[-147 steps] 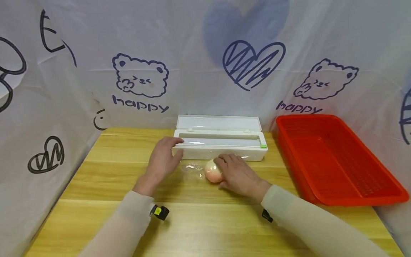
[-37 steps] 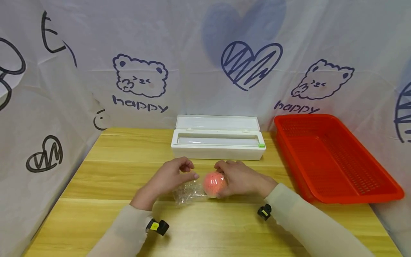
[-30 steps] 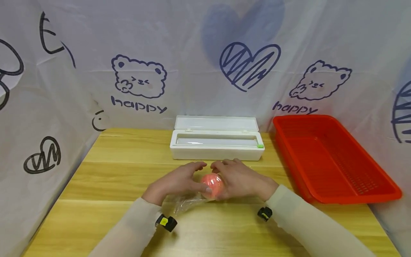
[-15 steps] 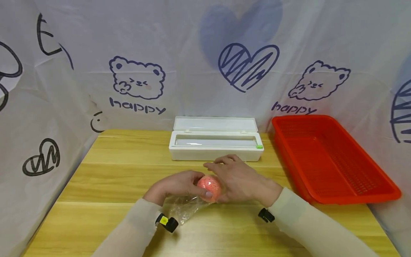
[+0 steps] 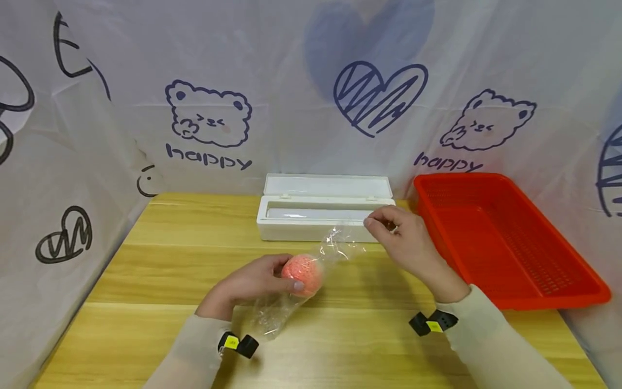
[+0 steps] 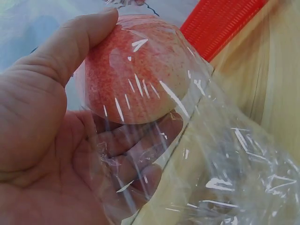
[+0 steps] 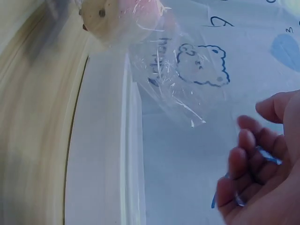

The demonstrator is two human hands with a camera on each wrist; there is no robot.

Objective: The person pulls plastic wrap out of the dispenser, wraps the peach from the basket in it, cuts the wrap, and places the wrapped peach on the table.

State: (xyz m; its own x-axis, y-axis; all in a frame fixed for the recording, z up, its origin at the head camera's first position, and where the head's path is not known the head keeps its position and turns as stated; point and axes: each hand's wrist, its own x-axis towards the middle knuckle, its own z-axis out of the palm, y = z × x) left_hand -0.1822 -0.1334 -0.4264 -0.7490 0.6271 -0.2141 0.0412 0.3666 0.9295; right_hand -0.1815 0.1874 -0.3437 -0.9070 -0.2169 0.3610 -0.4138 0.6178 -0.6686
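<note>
A pink-and-cream peach point(image 5: 303, 274) wrapped in clear cling film point(image 5: 336, 244) is held in my left hand point(image 5: 252, 282), above the table. In the left wrist view, the thumb lies along one side of the peach point(image 6: 133, 70) and fingers support the other, through the film. Loose film hangs below the left hand and another end sticks out toward the right. My right hand point(image 5: 413, 246) is raised before the white box, its fingers loosely bent. In the right wrist view, a gap shows between its thumb and fingers, and the film end is apart from them.
A white cling film box point(image 5: 303, 231) with its lid up stands at the back of the wooden table point(image 5: 194, 227); a white roll point(image 5: 311, 214) lies inside. The red plastic basket point(image 5: 486, 237) stands at the right. A printed cloth point(image 5: 291, 97) hangs behind.
The peach has gone from the right hand to the left hand, moving slightly left. My right hand has drawn away up and to the right, and a film end now stretches out that way.
</note>
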